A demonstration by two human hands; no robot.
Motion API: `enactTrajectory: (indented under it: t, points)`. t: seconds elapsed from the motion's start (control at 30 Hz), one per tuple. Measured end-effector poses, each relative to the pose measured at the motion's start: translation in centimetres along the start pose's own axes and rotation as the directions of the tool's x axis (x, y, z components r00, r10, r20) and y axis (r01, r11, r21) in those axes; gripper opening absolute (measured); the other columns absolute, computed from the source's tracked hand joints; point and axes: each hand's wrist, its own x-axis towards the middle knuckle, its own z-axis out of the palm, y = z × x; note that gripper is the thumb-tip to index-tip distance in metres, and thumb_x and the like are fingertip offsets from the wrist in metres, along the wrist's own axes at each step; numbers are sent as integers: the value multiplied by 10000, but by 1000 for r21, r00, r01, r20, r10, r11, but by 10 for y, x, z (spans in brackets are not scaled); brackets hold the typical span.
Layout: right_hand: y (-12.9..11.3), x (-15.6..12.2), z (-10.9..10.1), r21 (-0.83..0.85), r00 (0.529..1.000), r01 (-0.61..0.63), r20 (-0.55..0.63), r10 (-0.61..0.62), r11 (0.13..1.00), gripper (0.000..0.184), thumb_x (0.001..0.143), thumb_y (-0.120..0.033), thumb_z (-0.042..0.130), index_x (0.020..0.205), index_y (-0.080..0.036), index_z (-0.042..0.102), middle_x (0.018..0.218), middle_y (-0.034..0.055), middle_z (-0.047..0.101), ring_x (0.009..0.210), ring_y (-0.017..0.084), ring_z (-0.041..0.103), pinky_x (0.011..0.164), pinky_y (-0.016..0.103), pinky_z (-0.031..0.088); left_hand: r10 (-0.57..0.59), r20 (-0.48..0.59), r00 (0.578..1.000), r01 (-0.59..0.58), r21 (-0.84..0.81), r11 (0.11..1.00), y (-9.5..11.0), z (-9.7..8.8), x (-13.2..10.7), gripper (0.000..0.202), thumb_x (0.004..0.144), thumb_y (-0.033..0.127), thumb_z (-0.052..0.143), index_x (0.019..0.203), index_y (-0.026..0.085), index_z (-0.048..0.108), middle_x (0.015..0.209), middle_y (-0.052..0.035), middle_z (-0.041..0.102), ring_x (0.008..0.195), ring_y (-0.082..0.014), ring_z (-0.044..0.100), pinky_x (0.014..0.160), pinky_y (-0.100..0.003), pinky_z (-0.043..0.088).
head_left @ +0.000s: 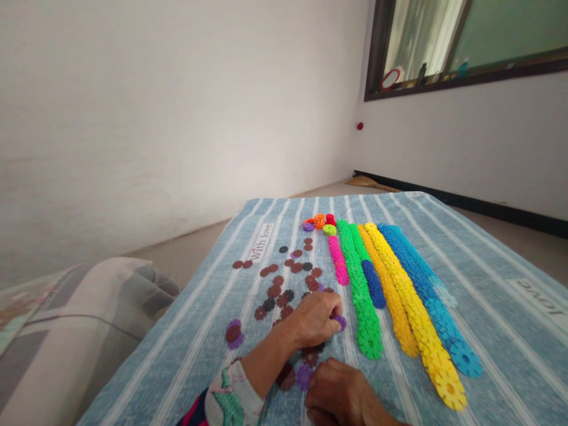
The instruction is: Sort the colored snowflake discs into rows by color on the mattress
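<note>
My left hand (pixel 315 319) rests on the blue striped cloth (pixel 488 307) with its fingers curled round a purple snowflake disc (pixel 340 321). My right hand (pixel 344 396) lies closed near the bottom edge, its fingers touching another purple disc (pixel 304 377). Loose brown and dark discs (pixel 284 284) are scattered to the left of the hands. To the right lie long rows of overlapped discs: pink (pixel 339 260), green (pixel 361 290), dark blue (pixel 373 284), yellow (pixel 412 302) and light blue (pixel 430 290).
A few orange, red, purple and lime discs (pixel 320 223) sit at the far end of the rows. A grey cushion (pixel 89 331) lies at the left beside the cloth. White walls and a dark-framed window (pixel 461 41) stand behind.
</note>
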Motion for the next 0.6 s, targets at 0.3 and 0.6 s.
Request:
enactTrajectory:
  t: [0.3,0.6]
  points:
    - [3,-2,6,5,997,14,-73,-13,1000,173,808,-247,596,666,-211,504,660,-39,562,596,114,486,522,232,333,-65,-55,996,60,-76,995,0,3,2,51,658,205,581,673,175,542,631,46,528,594,-89,461,561,-217,287]
    - [14,-9,26,-86,997,46,-63,-51,995,273,815,-330,648,626,-212,489,650,-51,544,571,110,459,478,241,297,-82,-121,989,64,-145,987,-4,6,3,24,638,169,590,660,170,579,586,51,523,578,-89,471,552,-208,305]
